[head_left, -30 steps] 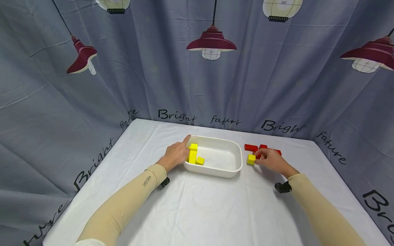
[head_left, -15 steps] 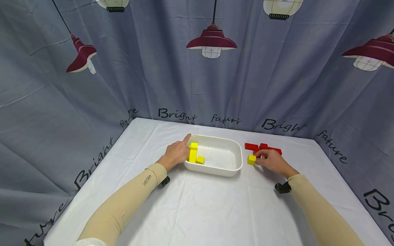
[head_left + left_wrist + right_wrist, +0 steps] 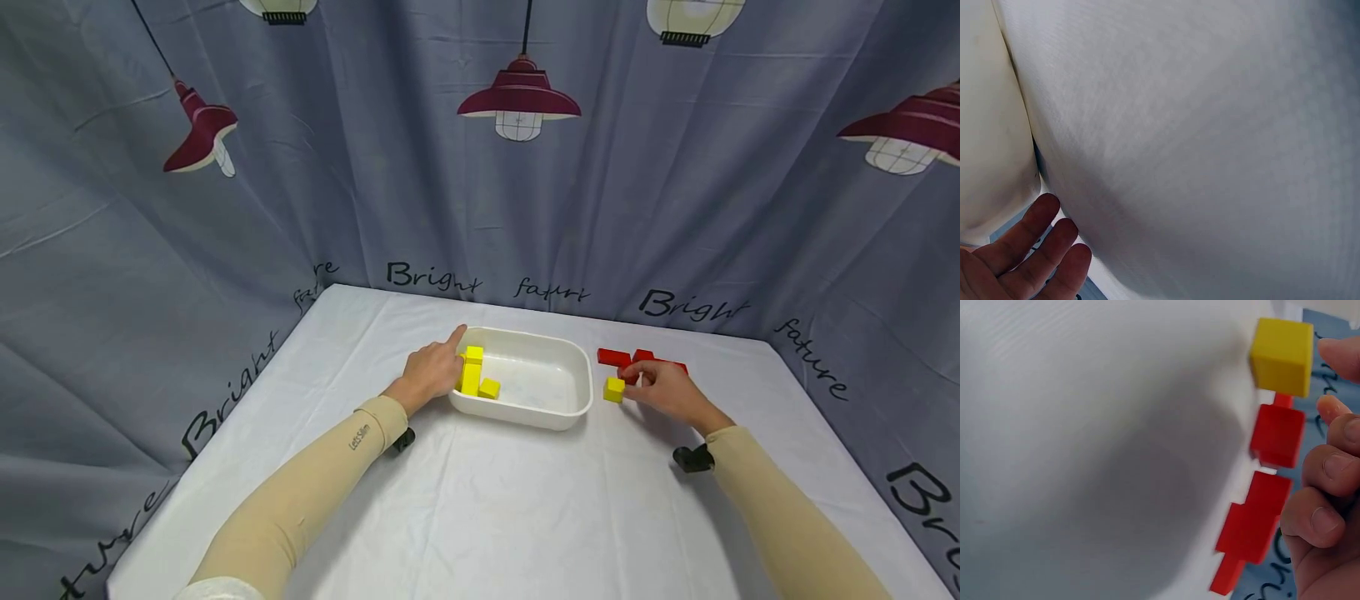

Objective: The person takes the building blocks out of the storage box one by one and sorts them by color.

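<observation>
A white plastic tray [image 3: 540, 418] stands mid-table with several yellow blocks [image 3: 471, 379] gathered at its left end. My left hand [image 3: 429, 375] rests against that end, index finger stretched along the rim to the far corner. In the left wrist view its other fingers [image 3: 1054, 240] lie extended near the tray's outer wall [image 3: 997, 112]. Right of the tray, a yellow cube [image 3: 614, 389] sits on the table. Just beside it is my right hand [image 3: 666, 392], thumb and index apart. The right wrist view shows a gap between these fingertips [image 3: 1333, 350] and the cube [image 3: 1282, 356].
Several red blocks [image 3: 615, 357] lie behind and beside the right hand, partly covered by it in the head view. A white cloth covers the table [image 3: 517, 508]. A patterned grey-blue curtain [image 3: 420, 167] hangs along its back and sides.
My right fingertips have drawn slightly away from the yellow cube, to the right. The left hand and the tray hold their places; the head view has tilted a little.
</observation>
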Available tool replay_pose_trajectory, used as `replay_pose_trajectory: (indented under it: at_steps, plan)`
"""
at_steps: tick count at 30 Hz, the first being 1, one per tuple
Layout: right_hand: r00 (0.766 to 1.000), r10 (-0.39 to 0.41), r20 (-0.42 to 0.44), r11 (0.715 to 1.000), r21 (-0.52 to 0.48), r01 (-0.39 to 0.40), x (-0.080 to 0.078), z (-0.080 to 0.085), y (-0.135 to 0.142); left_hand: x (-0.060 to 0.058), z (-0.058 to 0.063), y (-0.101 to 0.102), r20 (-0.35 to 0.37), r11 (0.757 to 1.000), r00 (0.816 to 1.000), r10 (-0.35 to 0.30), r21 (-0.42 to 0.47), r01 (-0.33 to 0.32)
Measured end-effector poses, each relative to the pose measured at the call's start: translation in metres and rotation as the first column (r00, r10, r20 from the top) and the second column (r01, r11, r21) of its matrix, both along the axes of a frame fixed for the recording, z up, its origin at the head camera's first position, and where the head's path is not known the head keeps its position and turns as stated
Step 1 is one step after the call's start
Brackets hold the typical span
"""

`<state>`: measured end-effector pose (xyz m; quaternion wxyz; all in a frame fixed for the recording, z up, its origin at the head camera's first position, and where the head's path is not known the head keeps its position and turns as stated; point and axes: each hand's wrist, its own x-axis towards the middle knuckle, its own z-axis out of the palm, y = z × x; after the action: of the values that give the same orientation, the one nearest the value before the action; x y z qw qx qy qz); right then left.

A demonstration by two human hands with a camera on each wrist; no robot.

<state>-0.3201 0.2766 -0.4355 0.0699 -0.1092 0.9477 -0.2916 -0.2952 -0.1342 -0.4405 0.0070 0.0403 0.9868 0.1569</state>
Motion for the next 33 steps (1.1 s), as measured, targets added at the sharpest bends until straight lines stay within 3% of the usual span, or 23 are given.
replay_pose_trajectory:
  at_steps: [11, 18, 24, 33]
  plan:
    - [0.993, 0.099, -0.068, 0.995, 0.004, -0.099, 0.003, 0.029, -0.029, -0.001, -0.001, -0.001, -0.001, 1.000, 1.000, 0.009, 0.006, -0.009]
    - [0.983, 0.173, -0.054, 0.985, 0.006, -0.173, 0.002, 0.045, -0.055, -0.001, -0.001, 0.000, 0.008, 1.000, 1.000, 0.006, 0.003, -0.006]
    - [0.965, 0.252, -0.072, 0.968, 0.025, -0.251, -0.002, 0.056, -0.073, -0.001, -0.001, 0.000, 0.005, 1.000, 1.000, 0.002, 0.003, -0.002]
    - [0.951, 0.306, -0.045, 0.952, 0.004, -0.306, -0.006, 0.063, -0.095, 0.000, 0.000, -0.001, 0.011, 1.000, 1.000, 0.004, 0.007, -0.004]
